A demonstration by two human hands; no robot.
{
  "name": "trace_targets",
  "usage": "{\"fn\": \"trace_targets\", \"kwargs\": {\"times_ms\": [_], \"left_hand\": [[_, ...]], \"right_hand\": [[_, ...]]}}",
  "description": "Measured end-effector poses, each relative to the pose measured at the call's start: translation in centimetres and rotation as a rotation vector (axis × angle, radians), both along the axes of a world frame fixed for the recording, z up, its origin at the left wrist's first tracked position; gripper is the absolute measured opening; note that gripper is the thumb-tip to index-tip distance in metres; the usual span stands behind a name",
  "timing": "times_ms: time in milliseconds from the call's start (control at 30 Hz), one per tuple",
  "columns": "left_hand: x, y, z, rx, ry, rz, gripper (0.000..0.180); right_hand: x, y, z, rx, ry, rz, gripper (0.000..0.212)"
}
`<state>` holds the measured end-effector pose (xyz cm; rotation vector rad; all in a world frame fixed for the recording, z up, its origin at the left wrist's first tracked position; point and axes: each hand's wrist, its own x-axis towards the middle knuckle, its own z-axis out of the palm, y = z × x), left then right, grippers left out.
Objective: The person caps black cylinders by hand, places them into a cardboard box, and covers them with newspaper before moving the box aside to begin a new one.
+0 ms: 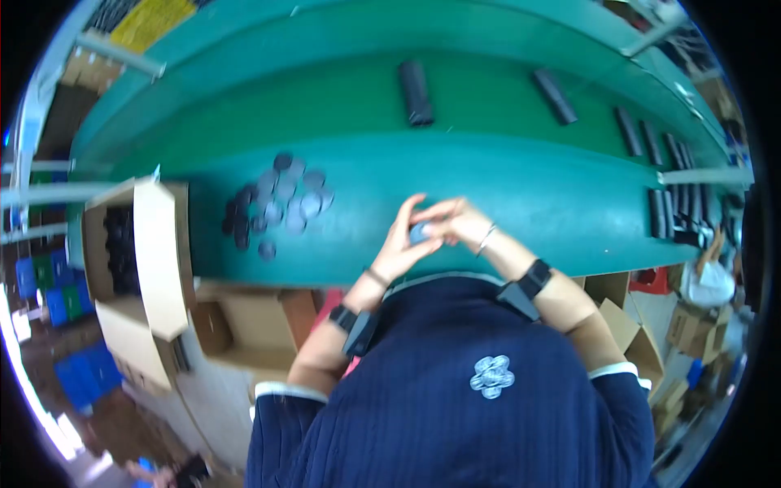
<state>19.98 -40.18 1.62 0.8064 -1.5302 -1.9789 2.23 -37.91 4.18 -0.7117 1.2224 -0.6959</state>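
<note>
Close in front of my body, my left hand (397,246) and my right hand (461,221) meet over the green work surface. Between them is a small blue-grey round disc (419,234). My left thumb and fingers curve around it from the left, while my right fingers pinch it from the right. Fingers partly cover the disc, so its full shape is hidden. To the left of my hands lies a loose spread of flat round discs (285,189), grey and translucent-looking, with darker black round pieces (237,213) bunched at its left side.
Dark cylindrical rolls (416,93) lie on the darker green strip (480,93) beyond; several more rolls (687,195) crowd the right end. An open cardboard box (163,252) holding black pieces stands at the left edge. Another open carton (252,325) sits below the table edge.
</note>
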Motion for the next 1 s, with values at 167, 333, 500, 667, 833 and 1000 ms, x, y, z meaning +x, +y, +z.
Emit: {"fn": "trace_targets", "kwargs": {"times_ms": [167, 333, 500, 667, 833, 1000], "left_hand": [[-0.7, 0.7, 0.7, 0.022, -0.013, 0.04, 0.08], [-1.7, -1.1, 2.0, 0.216, 0.049, 0.224, 0.065], [-3.4, -3.9, 2.9, 0.597, 0.465, 0.287, 0.054], [-3.8, -5.3, 2.0, 0.625, 0.188, 0.47, 0.055], [1.6, -2.9, -1.3, 0.704, 0.126, 0.493, 0.034], [4.9, -1.3, -1.6, 0.706, 0.041, 0.585, 0.029]], "right_hand": [[0.7, 0.8, -1.9, -0.293, 0.088, -0.064, 0.023], [-2.6, -0.9, -1.2, -0.084, -0.112, -0.05, 0.047], [-4.8, 2.4, -3.0, -0.577, 0.223, 0.178, 0.085], [-11.7, -2.7, -2.0, -0.459, 0.417, -0.278, 0.081], [-19.9, -11.3, -5.3, -0.349, 1.12, -0.469, 0.071], [-23.0, -12.6, -8.6, -0.248, 1.214, -0.375, 0.068]]}}
